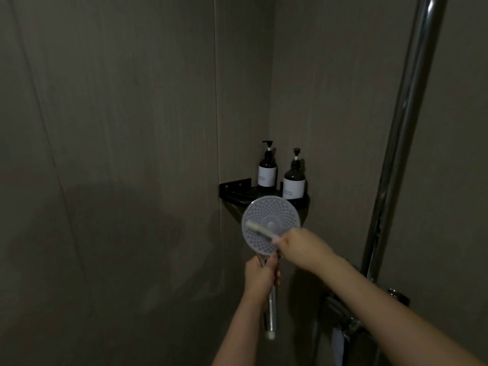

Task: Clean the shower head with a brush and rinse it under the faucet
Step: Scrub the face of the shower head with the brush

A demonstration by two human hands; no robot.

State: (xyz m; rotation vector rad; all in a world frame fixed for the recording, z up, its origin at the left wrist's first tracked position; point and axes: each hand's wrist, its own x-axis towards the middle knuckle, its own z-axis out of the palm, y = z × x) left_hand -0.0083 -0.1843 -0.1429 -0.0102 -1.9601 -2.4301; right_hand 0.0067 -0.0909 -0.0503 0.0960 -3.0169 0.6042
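Shower head [271,225] above left hand [260,280]

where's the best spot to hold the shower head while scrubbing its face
Probably the chrome handle just under the round face, where the left hand wraps the shower head now. Come from the left and below with fingers around the narrow handle: that leaves the nozzle disc open to the brush, which the right hand brings in from the right.

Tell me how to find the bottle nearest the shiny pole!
Look into the corner where the two walls meet; a black shelf sits there. Two dark pump bottles with white labels stand on it. Yours is the right bottle, closer to the metal pole and just above the round shower head.
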